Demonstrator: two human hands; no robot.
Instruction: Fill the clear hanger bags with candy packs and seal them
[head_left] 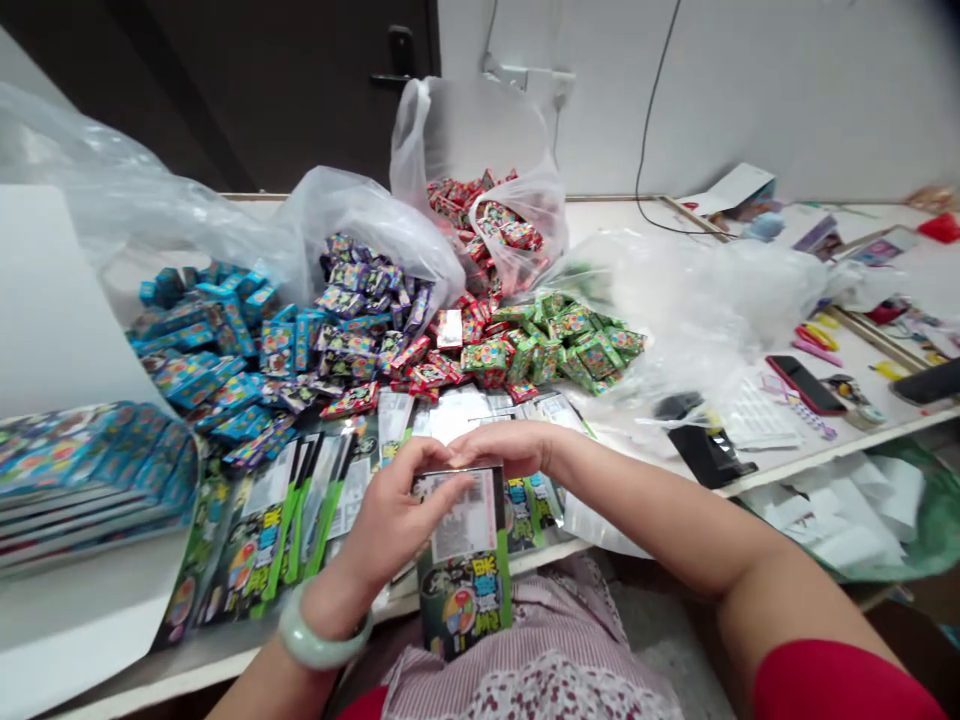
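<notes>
My left forearm (277,680) rises from 7 o'clock, and my right forearm (660,510) reaches in from 4 o'clock, so both arms converge just below the centre of my view. My left grip (394,510) is closed and curled, its fingers (439,475) pointing toward 2 o'clock, with my left wrist (341,580) angled up into it. My right grip (510,447) lies palm down at 1 o'clock from the left one, its fingertips (469,452) stretched toward 9 o'clock and touching my left fingers. My right wrist (559,450) stays almost straight.
</notes>
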